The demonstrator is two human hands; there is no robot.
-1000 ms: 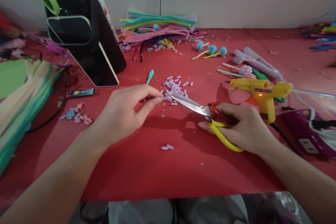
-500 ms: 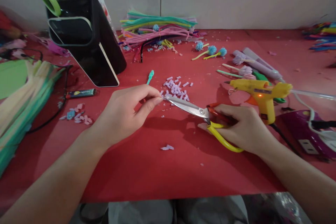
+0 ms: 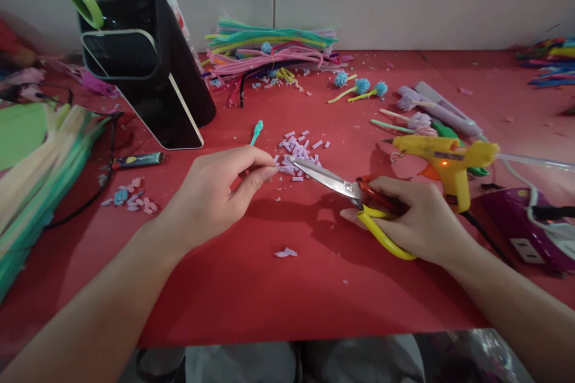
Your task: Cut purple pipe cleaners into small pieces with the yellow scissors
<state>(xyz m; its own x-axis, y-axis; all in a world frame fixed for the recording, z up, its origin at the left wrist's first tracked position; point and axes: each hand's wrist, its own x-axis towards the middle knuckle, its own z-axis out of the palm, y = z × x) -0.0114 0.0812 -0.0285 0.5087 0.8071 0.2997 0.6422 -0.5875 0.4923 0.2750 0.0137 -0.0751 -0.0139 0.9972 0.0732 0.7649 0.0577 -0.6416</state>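
My right hand [image 3: 415, 221] grips a pair of scissors [image 3: 350, 191] with yellow and red handles; the blades are nearly closed and point left at my left hand's fingertips. My left hand [image 3: 215, 194] is pinched, thumb against forefinger, on something too small to make out, right at the blade tips. Just beyond the tips lies a small heap of short lilac cut pieces [image 3: 300, 152] on the red table [image 3: 251, 287]. Two loose lilac bits [image 3: 286, 252] lie nearer to me.
A yellow glue gun [image 3: 447, 158] stands right of the scissors, a purple device [image 3: 525, 227] with a cable beyond it. A black stand [image 3: 148, 66] rises at back left. Pipe-cleaner bundles [image 3: 269, 48] lie at the back, pompom stems [image 3: 359, 88] at right, stacked strips [image 3: 36, 167] at left.
The scissor blades dipped slightly toward my left fingertips and came back up; both hands otherwise stay where they were.
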